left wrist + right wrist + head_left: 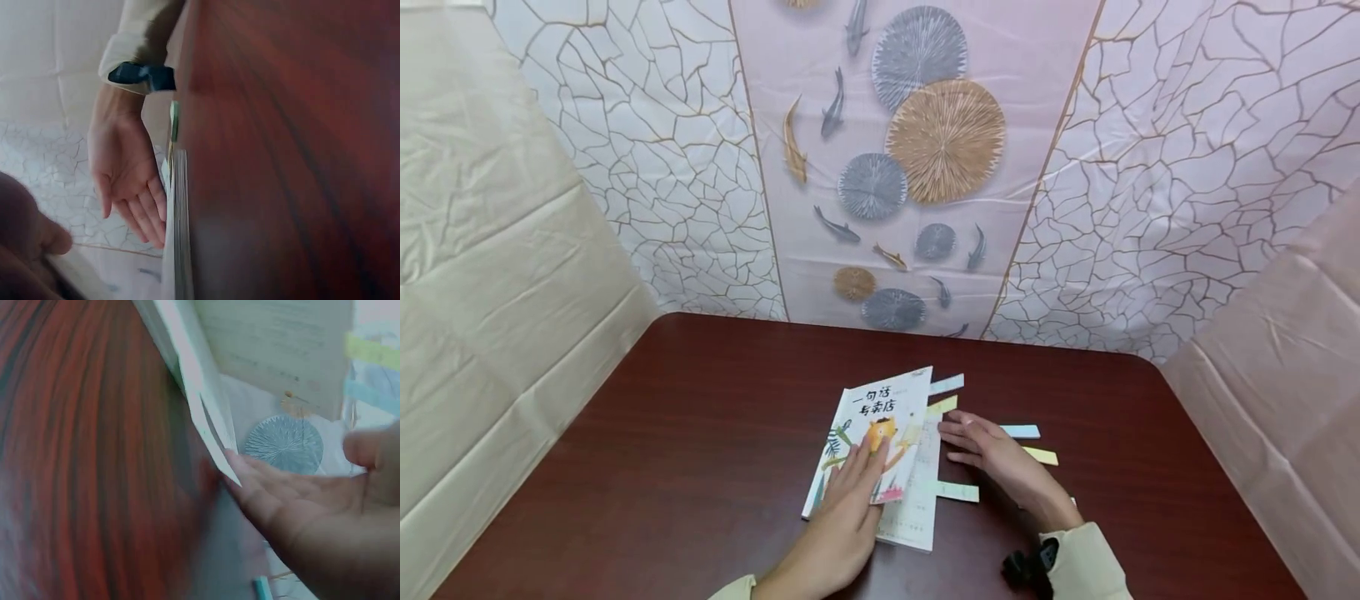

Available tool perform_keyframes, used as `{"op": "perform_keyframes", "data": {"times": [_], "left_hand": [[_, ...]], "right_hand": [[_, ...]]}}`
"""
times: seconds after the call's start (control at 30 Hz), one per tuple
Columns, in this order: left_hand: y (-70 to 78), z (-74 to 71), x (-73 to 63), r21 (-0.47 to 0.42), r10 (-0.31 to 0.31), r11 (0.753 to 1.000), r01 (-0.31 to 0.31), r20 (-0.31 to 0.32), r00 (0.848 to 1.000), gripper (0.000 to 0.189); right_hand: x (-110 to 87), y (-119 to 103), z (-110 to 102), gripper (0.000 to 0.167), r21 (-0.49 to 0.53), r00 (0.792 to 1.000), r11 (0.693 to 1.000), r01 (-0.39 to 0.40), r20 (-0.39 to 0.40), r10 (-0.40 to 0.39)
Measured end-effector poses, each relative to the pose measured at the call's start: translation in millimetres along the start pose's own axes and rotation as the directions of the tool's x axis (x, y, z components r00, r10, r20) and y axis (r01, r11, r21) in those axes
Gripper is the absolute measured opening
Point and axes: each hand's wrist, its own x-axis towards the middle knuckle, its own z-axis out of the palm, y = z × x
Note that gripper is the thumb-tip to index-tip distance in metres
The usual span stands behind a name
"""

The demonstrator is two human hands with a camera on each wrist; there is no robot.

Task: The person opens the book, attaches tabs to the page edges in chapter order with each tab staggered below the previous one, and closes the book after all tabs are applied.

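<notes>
A thin picture-covered book [877, 400] lies on the table with its front cover tilted up, baring a printed page [917, 512]. My left hand [842, 521] lies over the cover's lower part, fingers stretched along the drawing. Its thumb goes under the cover's lower edge, so the cover is held between them; the thumb's tip is hidden from the head view. At the book's right edge, my right hand [1000, 458] stands with fingers extended. In the right wrist view its fingertips touch the corner of some pages [209, 434], with the thumb apart.
Pale blue, yellow and green paper tabs [958, 491] stick out from the book's right side. More strips [1021, 431] show beyond my right hand. The dark red table [662, 450] ends at a patterned cloth backdrop [887, 250], with pale cloth walls [497, 333] on both sides.
</notes>
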Motion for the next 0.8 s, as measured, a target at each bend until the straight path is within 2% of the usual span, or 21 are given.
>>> {"op": "perform_keyframes", "data": {"times": [0.07,0.13,0.27,0.4,0.47,0.53,0.6,0.7,0.8], "left_hand": [[1.2,4.0,1.6,0.09,0.002,0.996,-0.006,0.047,0.999,0.074],[2.1,8.5,3.2,0.177,0.004,0.984,-0.02,0.091,0.996,0.073],[4.7,17.9,7.1,0.355,-0.037,0.935,-0.024,0.163,0.986,0.069],[9.0,26.8,14.6,0.529,-0.153,0.848,0.013,0.221,0.963,0.069],[10.7,31.2,18.1,0.605,-0.21,0.796,0.026,0.235,0.949,0.074],[12.2,35.0,20.2,0.661,-0.251,0.749,0.034,0.237,0.939,0.078],[13.6,37.9,20.7,0.7,-0.268,0.714,0.032,0.231,0.935,0.078],[15.8,39.5,19.9,0.728,-0.272,0.685,0.026,0.223,0.936,0.083],[17.5,39.7,18.8,0.725,-0.273,0.688,0.032,0.218,0.937,0.098]], "right_hand": [[3.0,3.9,-3.0,0.062,0.14,0.999,0.99,-0.021,-0.032,0.026],[4.6,7.3,-5.3,0.071,0.224,0.995,0.974,-0.04,-0.079,0.059],[5.0,12.6,-7.1,0.087,0.276,0.986,0.958,-0.077,-0.122,0.115],[6.5,16.1,-7.1,0.088,0.243,0.987,0.966,-0.083,-0.115,0.114],[8.0,16.1,-6.3,0.084,0.242,0.987,0.968,-0.073,-0.119,0.104],[9.8,15.8,-6.1,0.076,0.241,0.986,0.969,-0.059,-0.134,0.094],[11.0,14.3,-5.5,0.069,0.23,0.984,0.972,-0.051,-0.155,0.088],[11.4,11.3,-5.7,0.058,0.15,0.977,0.987,-0.051,-0.196,0.08],[8.1,5.8,-6.8,0.052,0.05,0.969,0.998,-0.047,-0.24,0.058]]}}
